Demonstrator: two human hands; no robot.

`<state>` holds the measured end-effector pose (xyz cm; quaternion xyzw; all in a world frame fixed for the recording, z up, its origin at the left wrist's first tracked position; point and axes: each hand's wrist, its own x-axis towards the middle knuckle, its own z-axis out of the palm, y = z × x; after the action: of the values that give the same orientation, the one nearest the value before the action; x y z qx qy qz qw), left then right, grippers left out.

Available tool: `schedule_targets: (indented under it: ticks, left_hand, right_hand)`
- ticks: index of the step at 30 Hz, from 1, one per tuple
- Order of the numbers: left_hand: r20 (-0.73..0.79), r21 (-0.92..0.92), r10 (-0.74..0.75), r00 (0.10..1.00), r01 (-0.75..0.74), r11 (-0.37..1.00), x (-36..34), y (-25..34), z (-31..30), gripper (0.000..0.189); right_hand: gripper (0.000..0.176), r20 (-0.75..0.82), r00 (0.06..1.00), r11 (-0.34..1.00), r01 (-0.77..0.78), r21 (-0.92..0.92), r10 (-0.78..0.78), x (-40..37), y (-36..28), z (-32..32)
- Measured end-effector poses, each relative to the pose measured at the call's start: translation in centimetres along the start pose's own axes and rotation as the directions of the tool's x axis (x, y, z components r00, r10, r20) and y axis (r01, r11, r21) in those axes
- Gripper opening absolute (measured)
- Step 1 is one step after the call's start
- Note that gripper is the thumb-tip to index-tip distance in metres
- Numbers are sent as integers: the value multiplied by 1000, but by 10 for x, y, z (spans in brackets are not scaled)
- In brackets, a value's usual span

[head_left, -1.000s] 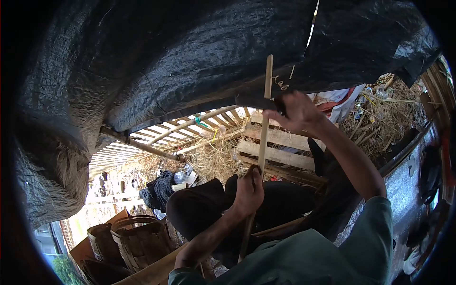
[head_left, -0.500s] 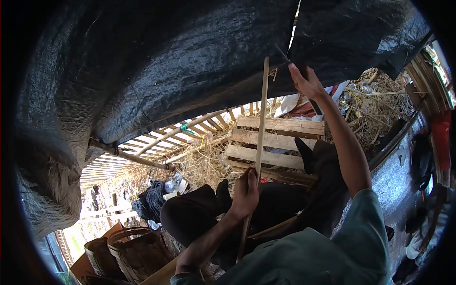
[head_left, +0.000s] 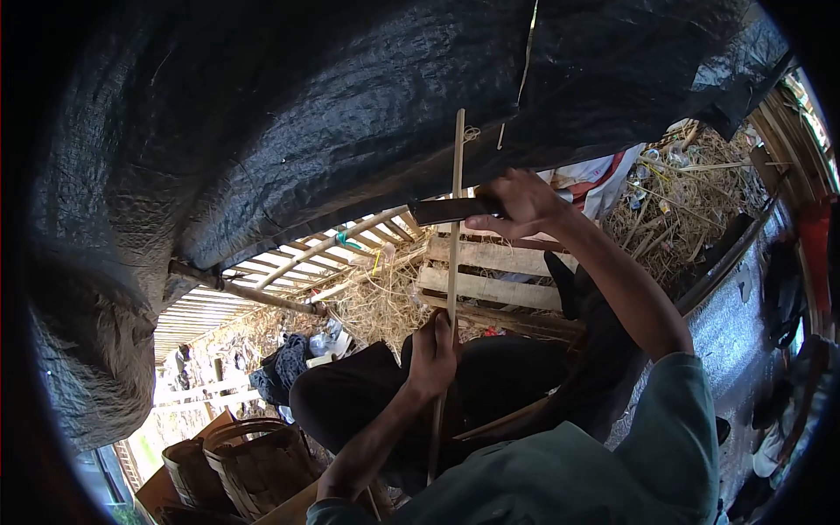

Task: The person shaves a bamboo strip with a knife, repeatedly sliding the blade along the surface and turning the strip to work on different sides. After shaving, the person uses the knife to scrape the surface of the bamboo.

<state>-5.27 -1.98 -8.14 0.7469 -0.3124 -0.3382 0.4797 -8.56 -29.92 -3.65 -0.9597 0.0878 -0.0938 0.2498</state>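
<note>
A long, thin bamboo strip (head_left: 456,175) stands nearly upright in the view, its lower part crossing the person's dark-clothed lap. My left hand (head_left: 433,354) is closed around it at about mid-length. Above, my right hand (head_left: 523,206) is wrapped round the handle of a broad, dark knife (head_left: 442,211). The blade points left and crosses the strip near its upper part; whether it touches the strip I cannot tell. A small pale curl (head_left: 472,134) hangs beside the strip's top end.
Black plastic sheeting (head_left: 350,114) hangs across the top. Beyond the lap lies a slatted wooden pallet (head_left: 499,256), with straw and litter (head_left: 682,192) at the right. Woven baskets (head_left: 258,468) stand at the lower left, and a bamboo slat fence (head_left: 210,306) runs behind.
My right hand has come down and left, turning the knife across the strip. My left hand and the strip have shifted slightly left.
</note>
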Motion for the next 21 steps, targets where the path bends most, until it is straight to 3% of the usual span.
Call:
schedule_targets:
  ticks: [1, 2, 3, 4, 6, 7, 8, 9, 10, 11, 14, 15, 16, 17, 20, 21]
  left_hand:
    - [-37, 122, 112, 993, -107, 987, -1, -8, 2, 13]
    - [-35, 165, 121, 992, -113, 980, -4, -11, 3, 12]
    - [-34, 207, 129, 991, -120, 971, -6, -12, 5, 11]
    - [-1, 182, 27, 1000, -26, 983, -12, -8, 2, 11]
    - [57, 95, -154, 986, 148, 984, -12, -4, -6, 19]
    - [96, 26, -243, 965, 242, 970, -14, -5, -8, 25]
    - [103, 221, -30, 994, 7, 975, -17, -18, -7, 28]
    - [105, 450, 195, 975, -222, 865, -19, -31, -6, 30]
    - [101, 640, 401, 910, -368, 675, -22, -41, -5, 33]
    - [91, 691, 483, 871, -404, 599, -19, -48, -8, 31]
    - [-57, 329, 179, 982, -151, 932, -20, -22, -18, 24]
    - [-39, 49, -58, 998, 60, 997, -17, -8, -22, 20]
    - [47, -223, -274, 961, 278, 935, -14, -2, -24, 17]
    - [-19, 260, 216, 976, -204, 944, -12, -29, -20, 9]
    - [-93, 398, 453, 886, -384, 833, -9, -14, -14, 15]
    - [-117, 376, 401, 909, -333, 865, -10, -13, -13, 16]
  right_hand:
    - [76, -44, 999, 1000, -9, -2, 9, 3, 2, 5]
    - [75, -87, 996, 1000, -17, -9, 16, 7, 5, 3]
    - [76, 97, 956, 959, -282, 33, 278, 20, 13, -7]
    - [79, 60, 929, 929, -368, 33, 366, 25, 16, -21]
    - [78, -230, 924, 949, -316, -10, 305, 27, 31, -25]
    - [79, -248, 880, 913, -401, 68, 405, 32, 44, -26]
    - [80, -248, 824, 861, -487, 150, 509, 35, 58, -25]
    - [81, -251, 756, 795, -560, 232, 605, 34, 68, -26]
    - [82, -280, 757, 807, -558, 194, 590, 30, 73, -28]
    - [83, -304, 762, 819, -553, 153, 571, 27, 76, -29]
    - [80, -351, 802, 875, -448, 183, 484, 21, 69, -31]
    - [78, -365, 819, 896, -389, 216, 443, 20, 62, -31]
    - [77, -383, 832, 912, -326, 250, 402, 18, 56, -31]
    - [70, -381, 847, 925, -300, 232, 370, 15, 50, -30]
    - [68, -141, 933, 935, -307, 175, 332, 10, 31, -34]
    - [70, -129, 955, 954, -243, 178, 267, 7, 23, -31]
